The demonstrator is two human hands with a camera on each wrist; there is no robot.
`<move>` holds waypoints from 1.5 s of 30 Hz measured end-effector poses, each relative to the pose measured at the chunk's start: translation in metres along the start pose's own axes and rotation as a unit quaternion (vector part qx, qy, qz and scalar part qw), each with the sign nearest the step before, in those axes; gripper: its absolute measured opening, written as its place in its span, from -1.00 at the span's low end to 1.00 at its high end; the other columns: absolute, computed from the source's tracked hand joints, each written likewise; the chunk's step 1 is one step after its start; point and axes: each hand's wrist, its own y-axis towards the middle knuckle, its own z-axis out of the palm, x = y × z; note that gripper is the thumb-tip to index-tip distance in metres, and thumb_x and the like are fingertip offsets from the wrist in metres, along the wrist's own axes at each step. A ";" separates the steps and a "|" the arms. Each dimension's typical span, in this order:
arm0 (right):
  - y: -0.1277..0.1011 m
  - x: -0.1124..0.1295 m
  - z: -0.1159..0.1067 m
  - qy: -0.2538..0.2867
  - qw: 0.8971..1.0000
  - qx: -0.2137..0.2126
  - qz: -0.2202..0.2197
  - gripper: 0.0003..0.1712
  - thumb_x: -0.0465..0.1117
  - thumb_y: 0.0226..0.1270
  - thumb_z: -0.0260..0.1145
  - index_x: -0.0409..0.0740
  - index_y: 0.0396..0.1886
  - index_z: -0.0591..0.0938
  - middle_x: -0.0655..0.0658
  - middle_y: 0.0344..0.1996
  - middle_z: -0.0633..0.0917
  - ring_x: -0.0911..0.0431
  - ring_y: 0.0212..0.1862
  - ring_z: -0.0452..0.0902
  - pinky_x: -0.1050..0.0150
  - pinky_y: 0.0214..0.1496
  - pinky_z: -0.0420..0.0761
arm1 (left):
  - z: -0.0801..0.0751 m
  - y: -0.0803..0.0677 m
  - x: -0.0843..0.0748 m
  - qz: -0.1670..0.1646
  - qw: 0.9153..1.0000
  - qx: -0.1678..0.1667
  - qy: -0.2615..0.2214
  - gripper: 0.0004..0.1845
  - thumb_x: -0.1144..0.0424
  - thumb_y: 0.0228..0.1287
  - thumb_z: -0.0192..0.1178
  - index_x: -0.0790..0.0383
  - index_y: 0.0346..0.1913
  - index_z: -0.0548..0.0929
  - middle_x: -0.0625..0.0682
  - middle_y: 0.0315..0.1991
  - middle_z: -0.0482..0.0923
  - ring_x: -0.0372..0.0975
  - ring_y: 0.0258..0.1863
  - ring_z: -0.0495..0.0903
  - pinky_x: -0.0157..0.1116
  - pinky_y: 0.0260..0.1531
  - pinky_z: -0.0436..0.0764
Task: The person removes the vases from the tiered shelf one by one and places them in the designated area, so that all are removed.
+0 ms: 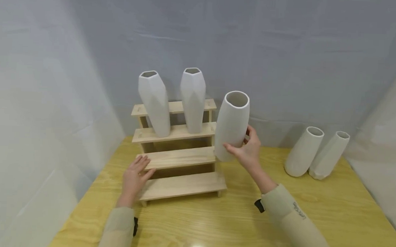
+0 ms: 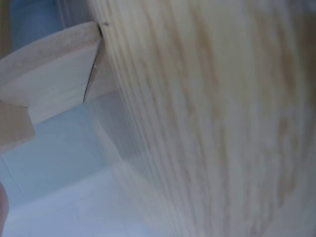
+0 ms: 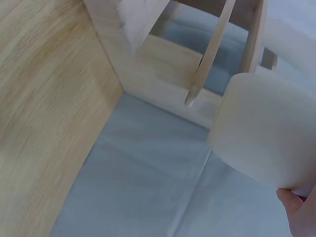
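Observation:
My right hand (image 1: 249,150) grips the lower part of a smooth white vase (image 1: 231,124), thumb in front and fingers round the far side. Its round mouth is at the top; the vase is held off the table, beside the right end of a stepped wooden stand (image 1: 182,184). In the right wrist view the vase's base (image 3: 256,128) is close to the stand's frame. My left hand (image 1: 135,177) rests at the stand's left end, with its fingers on the second step from the bottom. Two faceted white vases, one left (image 1: 154,103) and one right (image 1: 193,101), stand on an upper step.
Two more white vases stand at the table's right rear, a smooth one (image 1: 304,152) and one with a faceted rim (image 1: 329,155). The yellow wooden table (image 1: 194,225) runs in front of the stand. A pale cloth backdrop (image 1: 285,68) hangs behind.

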 end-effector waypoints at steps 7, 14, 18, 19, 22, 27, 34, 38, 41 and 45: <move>0.001 -0.031 -0.017 -0.014 1.000 -0.027 0.003 -0.19 -0.45 -0.34 0.50 -0.51 0.02 0.33 -0.43 -0.12 0.46 -0.21 -0.08 0.42 -0.07 -0.08 0.49 | -0.003 -0.004 0.003 -0.003 1.000 0.007 0.004 -0.52 0.30 -0.23 0.41 0.40 -0.13 0.61 0.24 -0.05 0.50 0.07 0.04 0.39 0.03 0.00 0.37; -0.005 -0.072 -0.031 -0.049 0.997 -0.046 0.024 -0.15 -0.36 -0.33 0.53 -0.46 0.04 0.32 -0.37 -0.09 0.46 -0.17 -0.04 0.41 -0.06 -0.06 0.48 | -0.006 -0.009 0.003 0.002 1.000 -0.002 0.007 -0.52 0.33 -0.27 0.42 0.42 -0.15 0.61 0.26 -0.06 0.51 0.09 0.02 0.40 0.03 -0.02 0.38; -0.009 -0.083 -0.038 -0.073 0.994 -0.053 0.055 -0.13 -0.29 -0.31 0.54 -0.43 0.06 0.31 -0.35 -0.07 0.45 -0.17 -0.03 0.41 -0.04 -0.06 0.49 | -0.009 -0.010 0.002 -0.015 1.000 0.004 0.004 -0.52 0.31 -0.25 0.42 0.40 -0.14 0.61 0.24 -0.05 0.51 0.07 0.04 0.40 0.02 0.00 0.36; -0.010 -0.085 -0.040 -0.081 0.993 -0.054 0.061 -0.12 -0.28 -0.31 0.54 -0.42 0.07 0.31 -0.35 -0.06 0.45 -0.17 -0.02 0.41 -0.04 -0.06 0.49 | -0.010 -0.011 0.002 -0.019 1.000 0.006 0.005 -0.52 0.31 -0.24 0.42 0.39 -0.13 0.61 0.23 -0.05 0.51 0.07 0.05 0.39 0.01 0.00 0.36; -0.012 -0.093 -0.043 -0.100 0.990 -0.065 0.070 -0.11 -0.24 -0.32 0.54 -0.42 0.07 0.31 -0.36 -0.06 0.46 -0.17 -0.03 0.41 -0.04 -0.08 0.49 | -0.011 -0.012 0.004 -0.025 1.000 0.012 0.008 -0.53 0.28 -0.23 0.41 0.37 -0.13 0.61 0.21 -0.04 0.51 0.05 0.05 0.39 0.00 0.02 0.35; -0.014 -0.110 -0.048 -0.116 0.987 -0.085 0.078 -0.13 -0.24 -0.32 0.54 -0.44 0.04 0.32 -0.38 -0.08 0.47 -0.18 -0.04 0.41 -0.05 -0.11 0.50 | -0.008 -0.010 0.006 -0.010 1.000 0.005 0.015 -0.53 0.25 -0.22 0.41 0.36 -0.13 0.62 0.20 -0.05 0.52 0.05 0.04 0.40 -0.01 0.01 0.36; -0.016 -0.131 -0.055 -0.146 0.979 -0.104 0.095 -0.12 -0.22 -0.36 0.54 -0.45 0.03 0.33 -0.39 -0.11 0.47 -0.18 -0.06 0.39 -0.03 -0.06 0.43 | -0.005 -0.009 0.005 -0.001 1.000 0.000 0.011 -0.52 0.28 -0.25 0.42 0.38 -0.14 0.62 0.22 -0.07 0.52 0.05 0.03 0.42 0.00 -0.02 0.38; -0.016 -0.140 -0.057 -0.162 0.975 -0.108 0.111 -0.11 -0.19 -0.35 0.54 -0.43 0.04 0.32 -0.37 -0.11 0.47 -0.16 -0.07 0.38 -0.02 -0.05 0.40 | -0.005 -0.010 0.004 -0.002 1.000 0.001 0.009 -0.53 0.26 -0.24 0.41 0.39 -0.15 0.62 0.23 -0.08 0.53 0.08 0.02 0.42 0.01 -0.02 0.38; -0.017 -0.144 -0.058 -0.166 0.973 -0.106 0.120 -0.10 -0.18 -0.33 0.52 -0.43 0.05 0.31 -0.37 -0.10 0.46 -0.17 -0.05 0.37 -0.04 -0.03 0.40 | -0.005 -0.010 0.005 -0.006 1.000 0.002 0.008 -0.54 0.26 -0.23 0.41 0.39 -0.16 0.62 0.23 -0.08 0.53 0.08 0.02 0.41 0.00 -0.01 0.38; -0.016 -0.150 -0.060 -0.175 0.970 -0.105 0.132 -0.10 -0.16 -0.30 0.51 -0.43 0.07 0.30 -0.38 -0.07 0.45 -0.19 -0.02 0.37 -0.05 0.01 0.38 | -0.006 -0.010 0.005 -0.002 1.000 -0.005 0.011 -0.53 0.29 -0.26 0.42 0.39 -0.16 0.62 0.23 -0.08 0.53 0.07 0.02 0.42 0.00 -0.02 0.38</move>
